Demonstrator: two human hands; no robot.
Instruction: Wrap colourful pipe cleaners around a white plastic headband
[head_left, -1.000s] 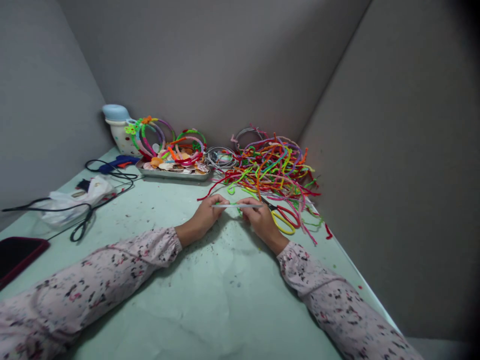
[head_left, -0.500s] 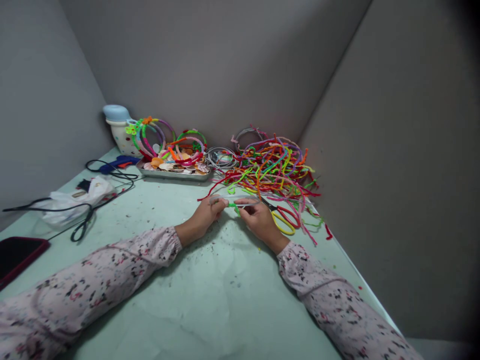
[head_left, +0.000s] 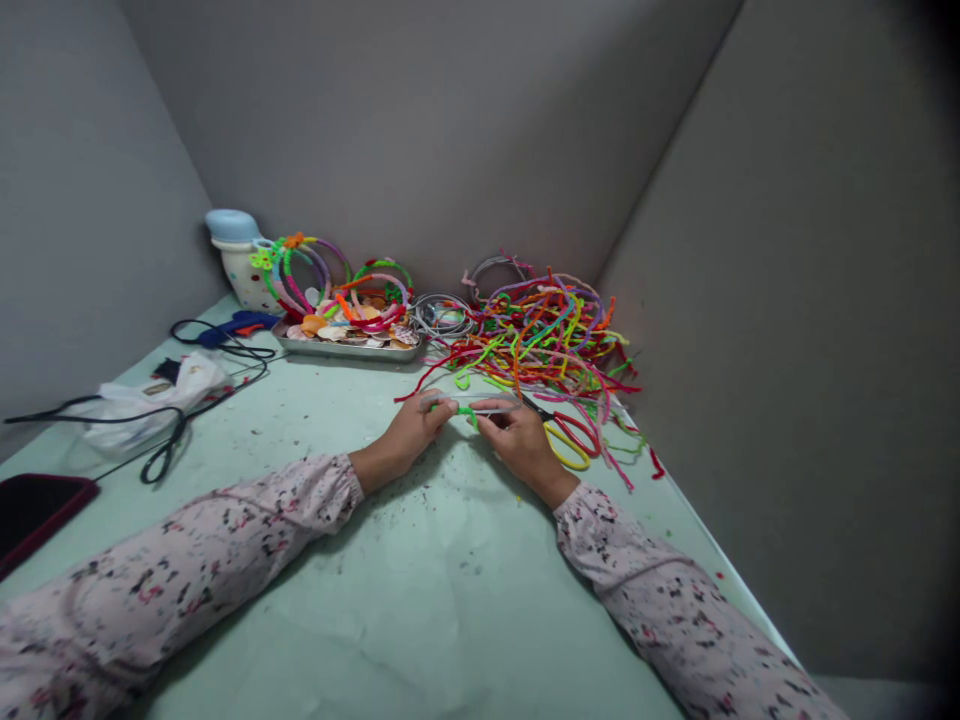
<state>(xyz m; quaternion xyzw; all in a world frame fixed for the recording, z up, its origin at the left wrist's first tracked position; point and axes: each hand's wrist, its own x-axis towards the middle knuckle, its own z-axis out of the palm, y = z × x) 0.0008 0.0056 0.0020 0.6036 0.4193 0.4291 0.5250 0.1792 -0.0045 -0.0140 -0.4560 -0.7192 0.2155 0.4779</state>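
Observation:
Between my two hands is a thin grey ring point(head_left: 491, 398) with a short green fuzzy stem point(head_left: 466, 411) around its near side. My left hand point(head_left: 411, 430) pinches the ring and the green stem at their left end. The fingers of my right hand point(head_left: 519, 438) are closed on the right part of the ring, with the thumb by the stem's loose end. Scissors point(head_left: 568, 445) with red and yellow handles lie just right of my right hand.
Behind my hands lies a heap of coloured fuzzy stems point(head_left: 555, 325). A metal tray point(head_left: 349, 350) holds shells and wrapped rings. Further left are a cup point(head_left: 244, 262), a plastic bag point(head_left: 131, 415), black cables and a phone point(head_left: 41, 510). Grey walls stand behind and right.
My hands have barely moved. The green stem between them has shifted slightly, and my left fingertips sit a little differently on it.

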